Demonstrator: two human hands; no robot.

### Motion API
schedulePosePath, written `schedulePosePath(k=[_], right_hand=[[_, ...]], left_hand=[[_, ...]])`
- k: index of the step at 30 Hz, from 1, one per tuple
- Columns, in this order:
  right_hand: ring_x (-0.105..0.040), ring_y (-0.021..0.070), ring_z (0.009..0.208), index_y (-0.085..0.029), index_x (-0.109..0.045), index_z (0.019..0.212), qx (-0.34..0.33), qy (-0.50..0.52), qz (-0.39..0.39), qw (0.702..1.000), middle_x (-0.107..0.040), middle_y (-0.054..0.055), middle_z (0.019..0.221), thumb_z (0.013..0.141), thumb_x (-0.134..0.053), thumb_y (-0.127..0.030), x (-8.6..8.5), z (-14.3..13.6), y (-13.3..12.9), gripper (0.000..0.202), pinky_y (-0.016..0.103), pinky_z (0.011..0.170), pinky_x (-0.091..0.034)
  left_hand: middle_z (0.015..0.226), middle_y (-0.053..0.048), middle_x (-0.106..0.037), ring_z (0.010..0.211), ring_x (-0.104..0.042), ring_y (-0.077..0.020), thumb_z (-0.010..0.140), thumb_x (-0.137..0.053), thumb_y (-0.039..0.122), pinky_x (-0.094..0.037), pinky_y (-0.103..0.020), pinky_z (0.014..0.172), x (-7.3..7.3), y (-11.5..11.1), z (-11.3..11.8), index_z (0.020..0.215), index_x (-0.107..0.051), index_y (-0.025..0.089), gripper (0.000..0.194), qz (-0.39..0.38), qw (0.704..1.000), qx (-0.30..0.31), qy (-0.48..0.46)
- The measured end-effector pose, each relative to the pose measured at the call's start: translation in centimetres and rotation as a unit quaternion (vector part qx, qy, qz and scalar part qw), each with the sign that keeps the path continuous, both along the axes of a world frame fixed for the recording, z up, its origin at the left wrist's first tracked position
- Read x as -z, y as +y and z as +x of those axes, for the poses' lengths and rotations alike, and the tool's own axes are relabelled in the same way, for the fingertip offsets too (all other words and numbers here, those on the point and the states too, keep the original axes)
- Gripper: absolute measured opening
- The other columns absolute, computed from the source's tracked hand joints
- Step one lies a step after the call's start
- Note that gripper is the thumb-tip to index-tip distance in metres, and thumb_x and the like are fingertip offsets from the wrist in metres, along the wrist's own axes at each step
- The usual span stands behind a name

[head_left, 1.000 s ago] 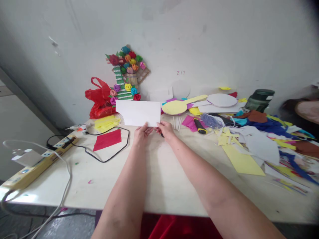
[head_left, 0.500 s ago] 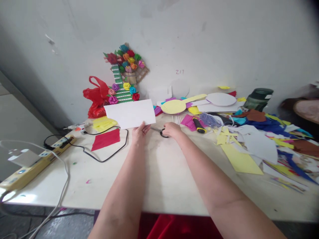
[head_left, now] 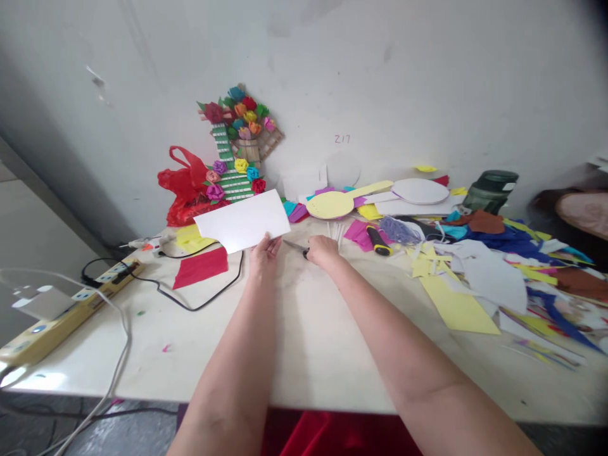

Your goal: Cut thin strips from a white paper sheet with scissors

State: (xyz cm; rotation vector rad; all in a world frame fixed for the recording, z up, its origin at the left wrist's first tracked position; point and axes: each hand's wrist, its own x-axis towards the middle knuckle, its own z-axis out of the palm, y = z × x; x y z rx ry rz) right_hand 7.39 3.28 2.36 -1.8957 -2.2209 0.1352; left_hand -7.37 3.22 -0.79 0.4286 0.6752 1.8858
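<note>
A sheet of white paper (head_left: 243, 221) is pinched at its lower right edge by my left hand (head_left: 266, 251), which holds it tilted above the table. Just to the right, my right hand (head_left: 324, 249) is closed round the handles of a pair of scissors (head_left: 298, 247). The blades point left, close to the paper's right corner and my left fingers. A piece of red paper (head_left: 202, 267) lies on the table below the sheet. Behind the scissors sits a yellow paper paddle shape (head_left: 330, 205).
Paper scraps (head_left: 491, 272) cover the right side, near a yellow-and-black cutter (head_left: 379, 241) and a dark green bottle (head_left: 491, 190). On the left lie a power strip (head_left: 61, 326) and a black cable (head_left: 192, 309). Paper flowers (head_left: 247, 114) and a red plastic bag (head_left: 183, 187) stand against the wall.
The scissors have turned and come up in my right hand, which has shifted slightly left. The white paper has tilted, its right side now angled lower.
</note>
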Motion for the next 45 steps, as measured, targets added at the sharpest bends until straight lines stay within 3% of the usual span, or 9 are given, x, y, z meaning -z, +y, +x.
schedulePosePath(k=[3, 5, 8, 10, 12, 14, 19, 24, 45], right_hand=[[-0.062, 0.0254, 0.084, -0.018, -0.067, 0.083, 0.025, 0.118, -0.02, 0.992, -0.067, 0.011, 0.088, 0.065, -0.058, -0.022, 0.3, 0.0, 0.2, 0.021, 0.029, 0.062, -0.045], [-0.064, 0.0208, 0.071, -0.017, -0.066, 0.082, 0.033, 0.264, -0.068, 0.961, -0.067, 0.008, 0.078, 0.066, -0.057, -0.02, 0.6, -0.1, 0.4, 0.019, 0.024, 0.05, -0.042], [-0.059, 0.0116, 0.049, -0.014, -0.06, 0.092, 0.03, 0.516, -0.154, 0.842, -0.063, 0.003, 0.063, 0.068, -0.052, -0.011, 1.0, -0.3, 0.5, 0.026, 0.017, 0.034, -0.027], [-0.054, 0.008, 0.042, -0.012, -0.057, 0.092, 0.016, 0.622, -0.175, 0.763, -0.059, -0.001, 0.055, 0.069, -0.052, -0.009, 1.2, -0.3, 0.4, 0.023, 0.016, 0.031, -0.021], [-0.049, 0.006, 0.038, -0.012, -0.055, 0.085, -0.003, 0.674, -0.178, 0.717, -0.054, -0.004, 0.049, 0.071, -0.055, -0.013, 1.2, -0.3, 0.2, 0.014, 0.015, 0.03, -0.02], [-0.046, 0.0049, 0.036, -0.013, -0.054, 0.079, -0.023, 0.693, -0.177, 0.699, -0.051, -0.005, 0.048, 0.073, -0.058, -0.019, 1.2, -0.3, 0.0, 0.01, 0.015, 0.029, -0.02], [-0.047, 0.0056, 0.037, -0.016, -0.048, 0.075, -0.068, 0.69, -0.189, 0.695, -0.053, -0.004, 0.052, 0.074, -0.058, -0.038, 1.8, -0.5, 0.0, 0.024, 0.015, 0.027, -0.023], [-0.052, 0.0073, 0.042, -0.016, -0.048, 0.082, -0.121, 0.656, -0.201, 0.718, -0.058, -0.001, 0.059, 0.074, -0.056, -0.046, 2.4, -0.6, 0.0, 0.032, 0.015, 0.029, -0.029], [-0.049, 0.0062, 0.044, -0.018, -0.053, 0.08, -0.124, 0.532, -0.14, 0.826, -0.056, -0.001, 0.063, 0.065, -0.058, -0.055, 1.9, -1.5, -1.2, 0.04, 0.014, 0.032, -0.029]], left_hand=[[0.072, -0.004, -0.063, 0.062, -0.063, -0.0134, 0.071, -0.056, 0.004, -0.053, -0.026, 0.065, -0.3, -0.1, 0.0, 0.088, -0.055, 0.014, 0.02, -0.004, 1.0, -0.009, -0.007], [0.072, -0.003, -0.063, 0.063, -0.062, -0.0128, 0.072, -0.055, 0.005, -0.052, -0.026, 0.067, -0.4, -0.1, 0.0, 0.086, -0.055, 0.014, 0.017, -0.012, 1.0, -0.009, -0.007], [0.073, -0.004, -0.063, 0.064, -0.062, -0.013, 0.073, -0.055, 0.006, -0.052, -0.027, 0.068, -0.5, -0.1, 0.1, 0.085, -0.055, 0.013, 0.014, -0.016, 1.0, -0.008, -0.013], [0.072, -0.004, -0.063, 0.063, -0.062, -0.0128, 0.073, -0.054, 0.006, -0.052, -0.028, 0.07, -0.6, -0.1, 0.2, 0.085, -0.055, 0.013, 0.015, -0.014, 1.0, -0.009, -0.023], [0.072, -0.004, -0.063, 0.063, -0.062, -0.0125, 0.073, -0.054, 0.005, -0.052, -0.029, 0.071, -0.6, -0.1, 0.3, 0.086, -0.054, 0.013, 0.016, -0.009, 1.0, -0.009, -0.029], [0.072, -0.003, -0.063, 0.063, -0.062, -0.0125, 0.072, -0.055, 0.004, -0.052, -0.03, 0.072, -0.5, -0.1, 0.3, 0.087, -0.054, 0.014, 0.018, 0.002, 1.0, -0.009, -0.029], [0.075, -0.002, -0.063, 0.064, -0.063, -0.0132, 0.071, -0.056, 0.002, -0.052, -0.033, 0.075, -0.2, -0.1, 0.2, 0.086, -0.055, 0.015, 0.02, 0.024, 0.999, -0.004, -0.04], [0.072, -0.003, -0.063, 0.065, -0.063, -0.0146, 0.072, -0.056, 0.004, -0.051, -0.035, 0.076, -0.1, -0.1, 0.1, 0.085, -0.055, 0.013, 0.016, 0.033, 0.998, 0.008, -0.044], [0.079, -0.007, -0.065, 0.08, -0.064, -0.0211, 0.077, -0.053, 0.008, -0.051, -0.036, 0.076, -0.6, -0.3, 0.5, 0.086, -0.054, 0.012, 0.011, 0.052, 0.997, 0.024, -0.05]])
